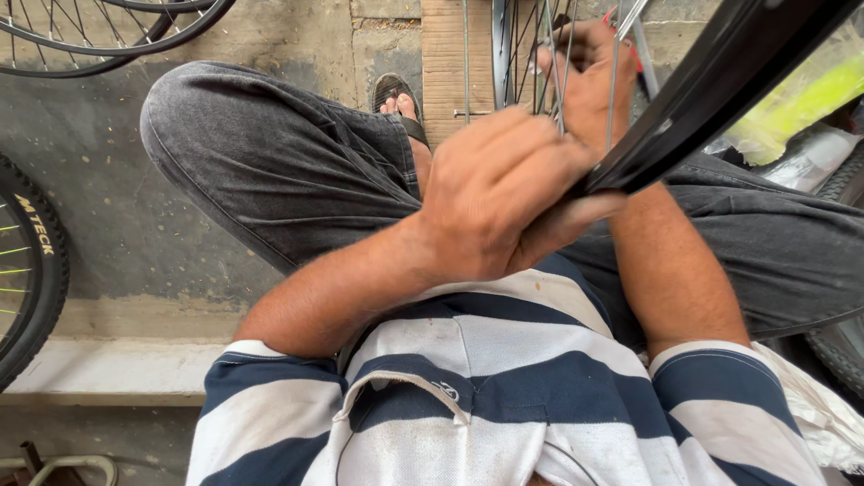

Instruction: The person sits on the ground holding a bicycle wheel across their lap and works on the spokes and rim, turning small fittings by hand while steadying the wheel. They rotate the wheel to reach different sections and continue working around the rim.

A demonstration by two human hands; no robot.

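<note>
A black bicycle wheel rim (720, 81) slants across the upper right, over my lap. My left hand (504, 193) is closed around the rim's lower edge, thumb beneath it. Thin metal spokes (553, 54) run up from the rim toward the top of the view. My right hand (589, 76) is farther away among the spokes, fingers curled on a small red-handled tool (621, 22) and a spoke. I sit with knees apart in grey trousers (270, 162) and a striped shirt. One sandalled foot (400, 103) rests on the floor.
A bicycle wheel with a black tyre (40, 261) stands at the left edge. More rims (99, 36) lie at top left. A wooden plank (445, 54) lies on the concrete floor. Yellow-green plastic (805, 99) and another tyre (841, 346) are on the right.
</note>
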